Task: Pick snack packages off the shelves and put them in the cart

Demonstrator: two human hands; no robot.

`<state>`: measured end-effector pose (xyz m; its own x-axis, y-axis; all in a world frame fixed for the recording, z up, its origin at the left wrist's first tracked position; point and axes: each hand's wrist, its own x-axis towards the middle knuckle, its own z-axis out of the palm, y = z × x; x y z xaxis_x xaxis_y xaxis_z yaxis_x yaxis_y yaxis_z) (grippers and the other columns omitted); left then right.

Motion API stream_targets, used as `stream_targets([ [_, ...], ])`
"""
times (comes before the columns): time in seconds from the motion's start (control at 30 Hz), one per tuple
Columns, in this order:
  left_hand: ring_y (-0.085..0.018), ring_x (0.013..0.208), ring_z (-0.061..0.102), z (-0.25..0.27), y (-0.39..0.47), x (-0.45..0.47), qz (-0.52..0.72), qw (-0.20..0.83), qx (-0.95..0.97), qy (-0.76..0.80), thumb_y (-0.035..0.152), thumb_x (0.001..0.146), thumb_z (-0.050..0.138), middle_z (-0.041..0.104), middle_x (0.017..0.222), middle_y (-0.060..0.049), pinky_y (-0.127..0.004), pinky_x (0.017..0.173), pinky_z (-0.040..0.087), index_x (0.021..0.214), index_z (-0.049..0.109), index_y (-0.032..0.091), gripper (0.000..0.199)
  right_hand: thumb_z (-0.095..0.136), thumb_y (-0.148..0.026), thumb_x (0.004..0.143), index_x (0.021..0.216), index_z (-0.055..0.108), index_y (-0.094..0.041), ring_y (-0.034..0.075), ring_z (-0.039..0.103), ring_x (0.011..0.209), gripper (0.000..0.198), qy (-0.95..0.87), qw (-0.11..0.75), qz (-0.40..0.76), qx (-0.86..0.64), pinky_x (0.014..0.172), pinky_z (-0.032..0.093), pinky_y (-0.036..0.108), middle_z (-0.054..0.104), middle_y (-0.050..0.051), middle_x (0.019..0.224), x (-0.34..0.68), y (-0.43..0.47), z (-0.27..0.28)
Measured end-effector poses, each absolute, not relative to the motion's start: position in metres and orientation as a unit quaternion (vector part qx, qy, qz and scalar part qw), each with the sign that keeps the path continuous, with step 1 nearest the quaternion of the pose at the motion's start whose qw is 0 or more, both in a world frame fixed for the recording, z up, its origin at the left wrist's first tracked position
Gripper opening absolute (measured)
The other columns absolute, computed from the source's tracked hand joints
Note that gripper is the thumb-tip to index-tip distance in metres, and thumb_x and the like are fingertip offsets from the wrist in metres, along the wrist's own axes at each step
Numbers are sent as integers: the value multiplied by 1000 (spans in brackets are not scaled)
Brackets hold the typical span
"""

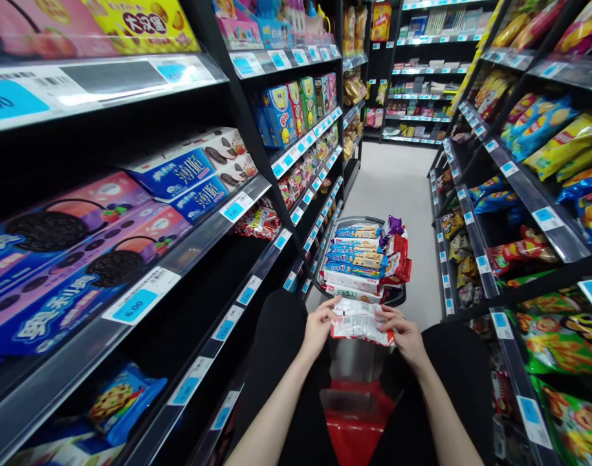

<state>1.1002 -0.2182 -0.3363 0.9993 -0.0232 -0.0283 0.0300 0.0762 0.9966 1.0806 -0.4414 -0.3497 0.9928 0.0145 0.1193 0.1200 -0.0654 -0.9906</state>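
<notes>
A silver-white snack packet with red edges [358, 321] lies flat between my two hands, its printed side facing up. My left hand [319, 327] pinches its left end. At its right end, my right hand [403, 333] has its fingers closed on the wrapper. Just beyond the packet stands a dark basket [397, 298], filled with blue cookie packs [356, 259], white boxes [351, 281] and red packets [397, 259]. A purple wrapper [393, 226] sticks up at the basket's far right corner.
Shelves with cookie boxes [193, 171] rise close on my left; racks of chip bags [543, 129] line the right. A red stool-like surface [358, 421] shows between my knees. Grey floor [390, 171] runs ahead to shelves at the back [436, 71].
</notes>
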Motion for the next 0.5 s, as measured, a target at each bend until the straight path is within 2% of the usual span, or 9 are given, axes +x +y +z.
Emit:
stream_targets([
  [0.13, -27, 105, 55, -337, -219, 1100, -14, 734, 678, 8, 12, 57, 60, 61, 113, -12, -40, 91, 40, 51, 63, 16, 8, 71, -22, 60, 61, 71, -25, 28, 50, 112, 3, -37, 707, -46, -705, 96, 35, 48, 68, 8, 94, 1080, -440, -346],
  [0.2, -26, 107, 53, -338, -218, 1102, -7, 723, 691, -3, 12, 58, 62, 61, 113, -12, -40, 95, 36, 53, 64, 16, 7, 71, -24, 61, 62, 71, -23, 28, 51, 110, 2, -33, 710, -47, -702, 95, 36, 46, 68, 9, 94, 1081, -440, -345],
  [0.27, -25, 106, 53, -340, -218, 1103, -15, 717, 696, -16, 15, 57, 66, 63, 108, -12, -39, 97, 34, 55, 65, 15, 2, 70, -30, 63, 67, 71, -22, 28, 55, 104, 9, -11, 713, -41, -700, 92, 40, 45, 69, 9, 92, 1081, -440, -346],
  [0.33, -23, 92, 59, -342, -219, 1104, -57, 731, 680, -8, 21, 57, 70, 68, 91, -12, -36, 88, 41, 57, 63, 14, 10, 70, -36, 64, 74, 72, -20, 27, 61, 88, 19, 38, 721, -29, -691, 83, 46, 43, 69, 8, 85, 1082, -439, -349],
  [0.4, -19, 68, 60, -344, -222, 1104, -103, 749, 654, 19, 28, 57, 73, 67, 70, -8, -30, 69, 45, 59, 61, 12, 20, 71, -41, 61, 79, 71, -19, 24, 63, 73, 28, 88, 732, -24, -675, 70, 50, 39, 69, 6, 79, 1084, -437, -352],
  [0.5, -12, 49, 51, -347, -226, 1103, -113, 749, 650, 58, 35, 57, 73, 59, 53, -1, -21, 51, 38, 61, 59, 11, 28, 73, -45, 59, 80, 69, -17, 23, 62, 69, 35, 108, 742, -25, -662, 64, 50, 34, 69, 6, 76, 1086, -433, -354],
])
